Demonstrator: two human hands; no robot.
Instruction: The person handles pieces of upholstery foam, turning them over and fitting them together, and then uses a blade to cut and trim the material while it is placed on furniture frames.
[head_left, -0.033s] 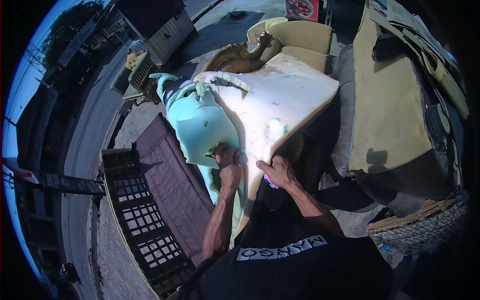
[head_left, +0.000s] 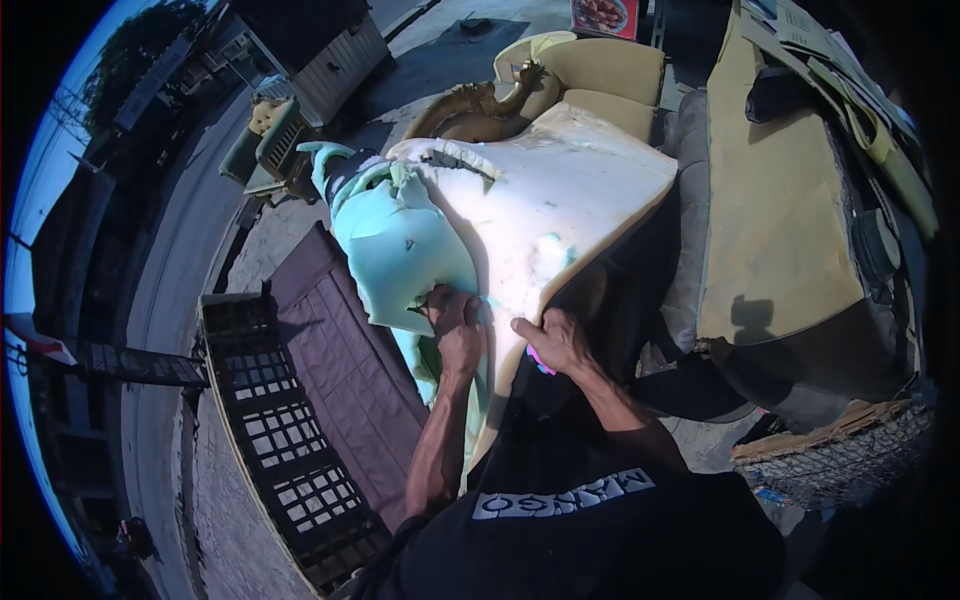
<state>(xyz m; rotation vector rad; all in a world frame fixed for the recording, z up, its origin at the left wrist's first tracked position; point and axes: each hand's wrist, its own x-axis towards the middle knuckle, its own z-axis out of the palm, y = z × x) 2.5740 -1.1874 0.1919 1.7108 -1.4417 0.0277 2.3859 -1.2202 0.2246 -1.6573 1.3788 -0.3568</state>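
My left hand [head_left: 456,325] is closed on a mint-green foam piece [head_left: 395,255], its fingertips partly tucked into a torn opening. My right hand [head_left: 555,338] grips the near edge of a large cream foam sheet [head_left: 555,185], thumb on top, fingers partly hidden. A pink and blue item [head_left: 540,362] shows under that hand; I cannot make out what it is. The green foam overlaps the left side of the cream sheet, which has a ragged slit near its far end. Dark material lies below the sheet's right edge.
Left is a bench frame [head_left: 245,400] with a maroon padded panel [head_left: 335,365]. Right stands upholstered furniture with a tan board [head_left: 765,220]. Behind are a carved sofa [head_left: 600,70], a green armchair [head_left: 275,150] and a shed [head_left: 340,60]. A road [head_left: 160,420] runs along the far left.
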